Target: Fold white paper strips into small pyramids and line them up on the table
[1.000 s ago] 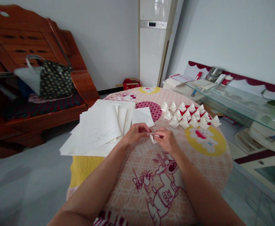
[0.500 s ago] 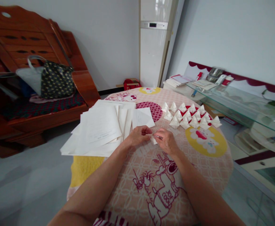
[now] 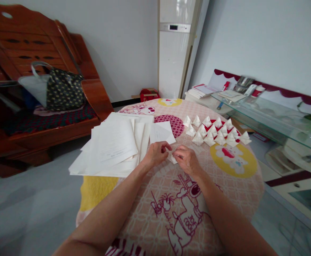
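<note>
Between my two hands is a small piece of folded white paper [image 3: 172,158], partly hidden by the fingers. My left hand [image 3: 157,153] pinches its left side, thumb and fingers closed together. From the right, my right hand [image 3: 187,158] grips the other side with curled fingers. Beyond the right hand stand several folded paper boats [image 3: 209,138] in uneven rows, with pointed tops. A single white sheet [image 3: 162,132] lies just past the left hand. Left of it spreads a stack of white paper [image 3: 112,142], the top sheets faintly printed.
The oval table has a pink patterned cloth [image 3: 150,199]. A glass-topped cabinet [image 3: 275,106] with papers and cups runs along the right. At left stands a wooden bench [image 3: 35,39] with a dark patterned bag [image 3: 64,89]. A tall white air conditioner [image 3: 172,60] is behind.
The folded paper shows wider and flatter between my hands. My fingers have shifted slightly on it; the boats and the paper stack stay in place.
</note>
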Demonstrator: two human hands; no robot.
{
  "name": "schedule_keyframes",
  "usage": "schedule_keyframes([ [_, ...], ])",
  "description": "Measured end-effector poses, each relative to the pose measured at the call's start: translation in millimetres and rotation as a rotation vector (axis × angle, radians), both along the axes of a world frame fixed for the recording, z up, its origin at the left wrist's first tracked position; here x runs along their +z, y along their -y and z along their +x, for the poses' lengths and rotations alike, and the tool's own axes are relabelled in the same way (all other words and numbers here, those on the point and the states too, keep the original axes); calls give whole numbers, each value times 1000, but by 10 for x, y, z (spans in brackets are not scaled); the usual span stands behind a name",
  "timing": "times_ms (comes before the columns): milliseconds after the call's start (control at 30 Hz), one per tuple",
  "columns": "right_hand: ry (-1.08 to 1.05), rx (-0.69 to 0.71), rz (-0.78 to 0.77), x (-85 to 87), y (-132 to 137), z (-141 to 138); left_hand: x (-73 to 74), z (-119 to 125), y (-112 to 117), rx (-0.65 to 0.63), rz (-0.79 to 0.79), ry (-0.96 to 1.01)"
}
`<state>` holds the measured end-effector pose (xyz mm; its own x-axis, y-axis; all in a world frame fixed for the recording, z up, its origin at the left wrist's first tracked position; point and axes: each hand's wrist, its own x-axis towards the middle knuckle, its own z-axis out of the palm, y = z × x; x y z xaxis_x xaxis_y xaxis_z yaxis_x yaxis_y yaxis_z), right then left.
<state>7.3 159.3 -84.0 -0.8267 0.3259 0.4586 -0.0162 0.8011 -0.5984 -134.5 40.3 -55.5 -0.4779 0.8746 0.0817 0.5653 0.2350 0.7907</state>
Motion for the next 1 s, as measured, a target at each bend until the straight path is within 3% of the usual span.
schedule_keyframes([
  [267,77,-161,-13,65,20,-7,61,116,14,38,-17,-179],
  [400,79,-136,-183,120,-5,10,-28,120,1,22,24,-263],
  [533,50,-69,-354,92,-32,8,-101,117,-6,-87,150,-200],
  [833,-29,15,-762,-16,-45,-30,-30,153,-10,-49,71,-56],
  [1000,-29,-20,-871,-19,-45,-50,-46,161,-2,-39,147,-84],
])
